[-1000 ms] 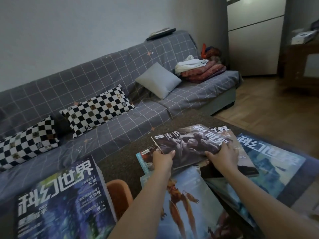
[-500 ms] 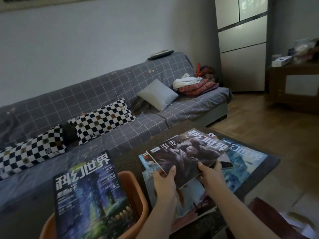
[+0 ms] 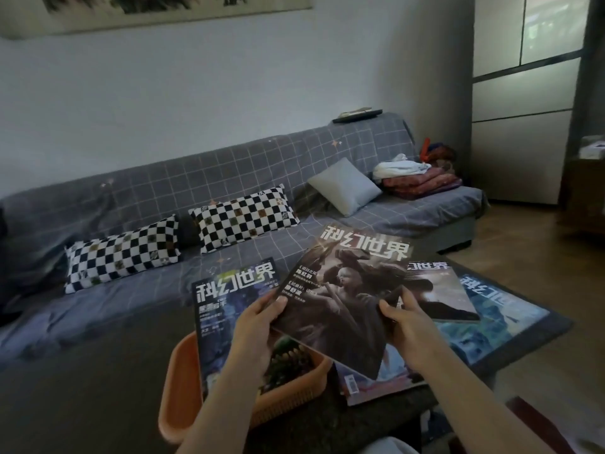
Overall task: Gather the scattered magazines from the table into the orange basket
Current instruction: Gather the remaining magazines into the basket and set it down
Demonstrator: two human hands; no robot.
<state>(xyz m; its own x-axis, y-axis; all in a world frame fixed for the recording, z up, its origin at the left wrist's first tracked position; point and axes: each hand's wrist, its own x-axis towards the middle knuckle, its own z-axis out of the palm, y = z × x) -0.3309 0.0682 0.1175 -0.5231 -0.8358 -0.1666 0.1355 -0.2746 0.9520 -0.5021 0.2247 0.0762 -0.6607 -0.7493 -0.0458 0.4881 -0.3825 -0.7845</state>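
Orange basket (image 3: 183, 381): moulded plastic, rounded corners, ribbed near wall; it sits at the near left of the table (image 3: 98, 371), whose top is dark and speckled like stone. Since half a second ago it shows further right in view.

Blue magazine (image 3: 229, 299): glossy cover with white title characters, standing on its short edge inside the basket and leaning back, long axis nearly upright, title at the top.

Your left hand (image 3: 258, 326): fingers curled shut on the left edge of the held magazine, thumb on the cover, the rest underneath.

Dark magazine (image 3: 343, 296): glossy, flat, rectangular, brown-grey cover art of figures. You hold it in the air between both hands, over the basket's right rim and the magazines lying below. Its long axis runs from the near corner up and away towards the sofa (image 3: 262, 165), title end farthest from you and turned slightly right. Against the earlier frame it is higher and tilted more steeply.

Your right hand (image 3: 409, 326): closed on the magazine's right edge, thumb on top, fingers beneath.

Loose magazines: one with a pale cover (image 3: 386, 378) lies flat under the held one; a dark-covered one (image 3: 438, 290) just right of it; a teal one (image 3: 491, 316) at the table's right end. All lie flat, overlapping.

Background: the sofa has a grey grid-pattern cloth cover and two soft checkered cushions (image 3: 183, 240).
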